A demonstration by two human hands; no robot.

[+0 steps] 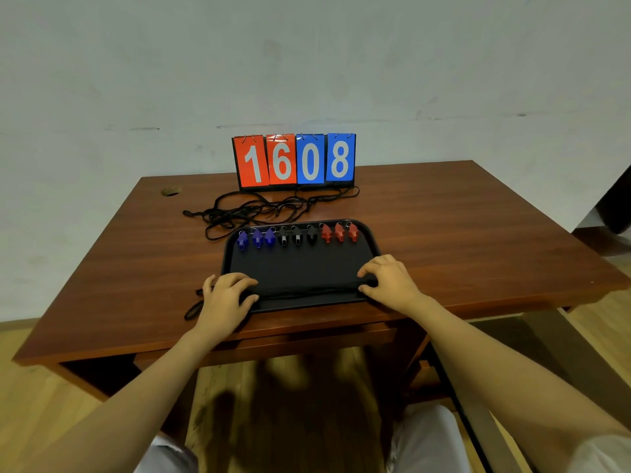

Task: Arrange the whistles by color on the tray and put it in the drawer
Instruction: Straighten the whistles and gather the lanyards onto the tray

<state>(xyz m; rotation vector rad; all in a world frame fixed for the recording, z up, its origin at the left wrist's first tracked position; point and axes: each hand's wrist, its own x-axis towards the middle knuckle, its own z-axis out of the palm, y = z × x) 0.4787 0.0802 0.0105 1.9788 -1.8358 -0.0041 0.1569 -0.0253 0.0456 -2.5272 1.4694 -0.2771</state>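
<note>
A plain pale wall backs a brown wooden tabletop point(444, 227), and a wood-plank floor shows beneath it. On the tabletop sits a black tray point(300, 268), its near edge close to the tabletop's near edge. Along the tray's far rim the whistles stand in one row sorted by color: three blue whistles point(256, 238) at the left, three black whistles point(297, 235) in the middle, three red whistles point(340, 232) at the right. So the sorting looks done, and carrying the tray to the drawer point(307, 339) is what remains.

The left hand point(223, 302) has its grip clamped on the tray's near left corner, and the right hand point(389, 279) has its grip closed on the near right corner, fingers curled over the rim.

The whistles lie loose, so I judge that any tilt or jerk in lifting could slide them together and mix the colors, or tip them off the far rim. The drawer front under the tabletop appears closed; with both hands busy, one must let go to open it, and a one-handed hold would likely tilt the tray.

A tangle of black cords point(259, 209) lies just beyond the tray, and a loose cord end point(194, 308) sits under the left hand; either could snag. A flip scoreboard point(294, 162) reading 1608 stands at the far edge, well clear of the path.
</note>
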